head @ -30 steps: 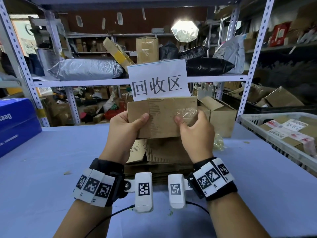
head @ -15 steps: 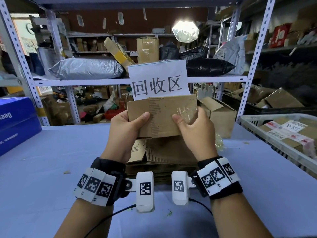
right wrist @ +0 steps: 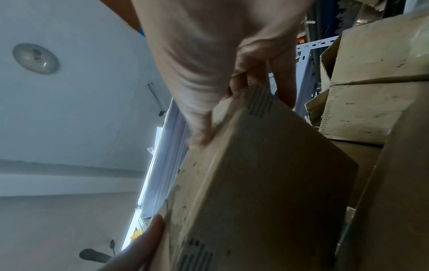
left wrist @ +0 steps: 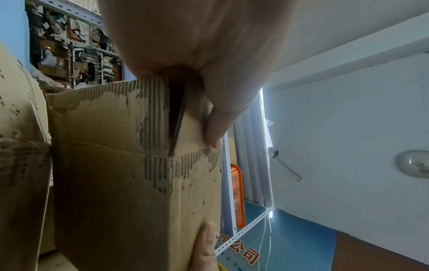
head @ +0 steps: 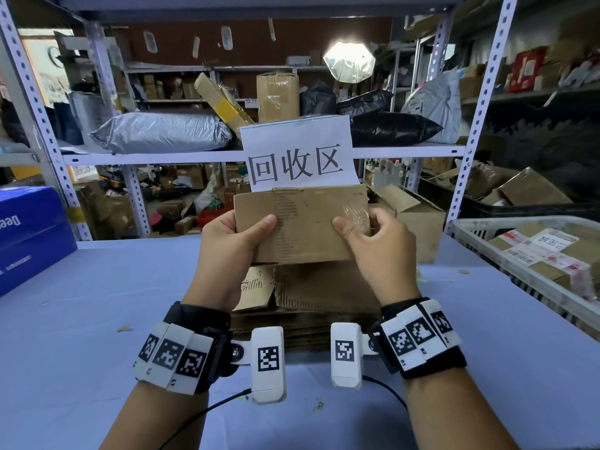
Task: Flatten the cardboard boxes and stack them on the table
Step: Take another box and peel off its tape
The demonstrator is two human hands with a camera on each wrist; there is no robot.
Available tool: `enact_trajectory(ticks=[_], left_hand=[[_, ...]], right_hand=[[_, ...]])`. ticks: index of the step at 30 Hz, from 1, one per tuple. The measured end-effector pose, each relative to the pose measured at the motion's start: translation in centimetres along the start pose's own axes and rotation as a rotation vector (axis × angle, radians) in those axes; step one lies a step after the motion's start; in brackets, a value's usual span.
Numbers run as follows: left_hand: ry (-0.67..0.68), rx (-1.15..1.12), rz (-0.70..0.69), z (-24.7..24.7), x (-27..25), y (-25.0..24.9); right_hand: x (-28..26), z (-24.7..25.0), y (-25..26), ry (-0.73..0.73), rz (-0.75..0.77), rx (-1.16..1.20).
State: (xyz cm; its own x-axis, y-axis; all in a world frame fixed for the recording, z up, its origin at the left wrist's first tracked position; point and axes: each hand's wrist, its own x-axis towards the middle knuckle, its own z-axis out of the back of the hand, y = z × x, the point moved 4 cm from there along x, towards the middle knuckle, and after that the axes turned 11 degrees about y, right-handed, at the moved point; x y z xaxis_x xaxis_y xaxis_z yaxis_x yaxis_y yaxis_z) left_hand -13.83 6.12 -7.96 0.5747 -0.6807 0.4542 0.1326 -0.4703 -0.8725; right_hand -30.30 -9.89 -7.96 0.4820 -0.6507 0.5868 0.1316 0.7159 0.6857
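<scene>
I hold a small brown cardboard box [head: 305, 222] up above the blue table [head: 97, 303], with torn paper strips and a patch of clear tape on its near face. My left hand [head: 237, 235] grips its left end, thumb on the front. My right hand [head: 367, 235] grips its right end, thumb on the front, fingers curled behind. In the left wrist view the box [left wrist: 130, 174] shows a gap at its top seam under my fingers [left wrist: 213, 132]. Seen from the right wrist, the box [right wrist: 260, 183] is tilted. A stack of flattened cardboard [head: 311, 297] lies on the table below it.
An open cardboard box [head: 412, 219] stands behind the held one. A white basket [head: 519, 254] with taped parcels sits at the right. A blue carton [head: 29, 232] lies at the left. Metal shelving [head: 207, 154] with a paper sign [head: 298, 157] runs behind the table.
My right hand has shifted slightly along the box's right end near the tape; the box stays held up at about the same spot. The left hand keeps its grip.
</scene>
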Motion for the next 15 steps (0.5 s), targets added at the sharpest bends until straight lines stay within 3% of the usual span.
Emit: enact_trajectory(ticks=[4, 10, 15], left_hand=[[-0.007, 0.026, -0.008, 0.29, -0.01, -0.12], [-0.024, 0.039, -0.021, 0.53, 0.10, -0.34], [-0.019, 0.051, -0.030, 0.38, -0.05, -0.30]], right_hand=[[0.15, 0.38, -0.33, -0.044, 0.037, 0.075], [-0.07, 0.55, -0.71, -0.043, -0.082, 0.278], [0.03, 0.13, -0.52, -0.056, 0.003, 0.091]])
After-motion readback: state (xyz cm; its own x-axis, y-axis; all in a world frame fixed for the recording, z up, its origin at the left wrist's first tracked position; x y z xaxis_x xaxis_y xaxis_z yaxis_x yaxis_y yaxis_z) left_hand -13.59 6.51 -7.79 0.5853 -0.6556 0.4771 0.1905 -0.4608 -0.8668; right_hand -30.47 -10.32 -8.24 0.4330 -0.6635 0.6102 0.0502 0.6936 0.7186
